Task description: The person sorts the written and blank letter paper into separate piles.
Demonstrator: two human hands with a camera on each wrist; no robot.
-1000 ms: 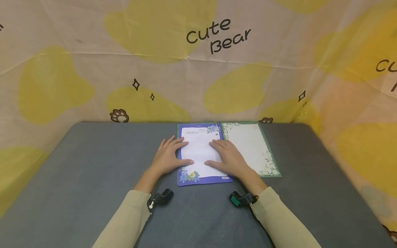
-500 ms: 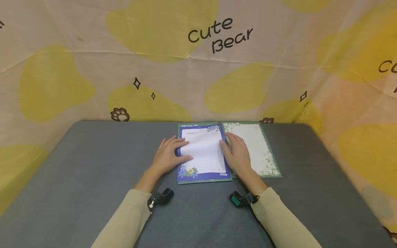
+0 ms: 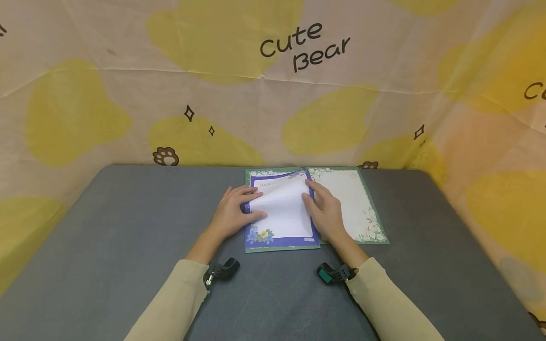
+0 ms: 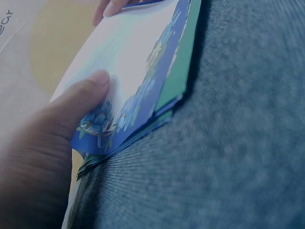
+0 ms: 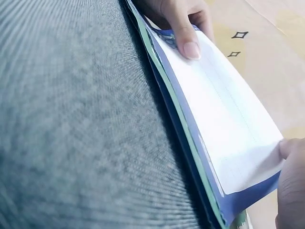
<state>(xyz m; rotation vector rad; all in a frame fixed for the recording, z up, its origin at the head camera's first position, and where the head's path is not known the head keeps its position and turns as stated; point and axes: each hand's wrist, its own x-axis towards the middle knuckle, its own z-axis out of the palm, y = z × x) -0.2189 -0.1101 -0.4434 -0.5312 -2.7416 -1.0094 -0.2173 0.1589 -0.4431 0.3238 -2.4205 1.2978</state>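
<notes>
A blue-bordered sheet of letter paper [image 3: 281, 213] with printed flowers lies bowed on top of a paper stack. Green-bordered paper [image 4: 177, 81] shows beneath it along the near edge. My left hand [image 3: 230, 213] rests at the sheet's left side, thumb and fingertips spread on its face. At the opposite side, my right hand [image 3: 327, 213] pinches the lifted edge, its thumb on the face in the right wrist view and its other fingers mostly hidden there. The sheet's far edge curls up unevenly.
To the right of the stack lies a green-bordered floral sheet [image 3: 347, 199], partly behind my right hand. All the paper is on a dark grey table [image 3: 128, 246], near its back edge. A patterned cloth [image 3: 213, 94] hangs behind the table.
My right hand has moved from the middle of the sheet to its right edge and raised it. The sheet now bows, uncovering green-bordered paper beneath. My left hand stays nearly in place.
</notes>
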